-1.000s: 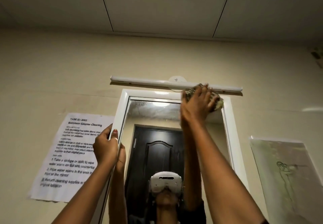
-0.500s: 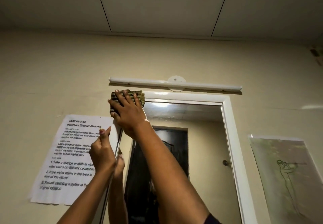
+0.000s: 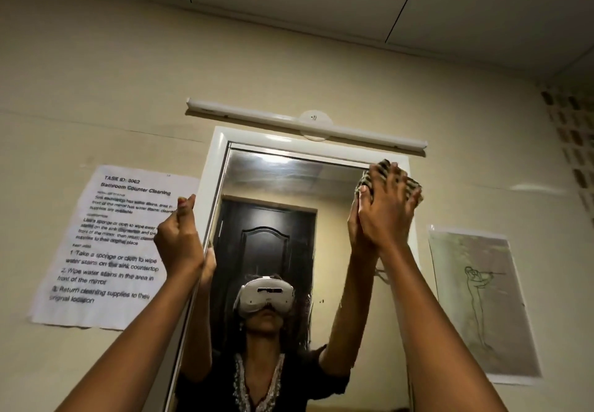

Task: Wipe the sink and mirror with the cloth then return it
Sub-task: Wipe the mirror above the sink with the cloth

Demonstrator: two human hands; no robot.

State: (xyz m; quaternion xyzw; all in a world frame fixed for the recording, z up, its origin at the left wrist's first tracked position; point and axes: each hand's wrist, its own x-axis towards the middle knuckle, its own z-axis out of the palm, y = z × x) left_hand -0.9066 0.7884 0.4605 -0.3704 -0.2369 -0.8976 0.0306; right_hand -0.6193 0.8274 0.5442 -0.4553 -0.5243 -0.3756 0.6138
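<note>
The sink is out of view below the frame, and the mirror's (image 3: 273, 186) lower edge is cut off too. Most of the cloth (image 3: 406, 183) is hidden behind the right hand (image 3: 384, 215), whose spread fingers press the striped bundle flat against the glass at the top right corner, touching the white frame (image 3: 215, 167). The left hand (image 3: 178, 238) is curled narrow around the frame's left edge, thumb up. Just above the frame runs a light bar (image 3: 305, 122). A printed task sheet (image 3: 112, 247) lies left of the mirror, a faint sketch (image 3: 482, 302) right. The glass between the hands is unobstructed.
</note>
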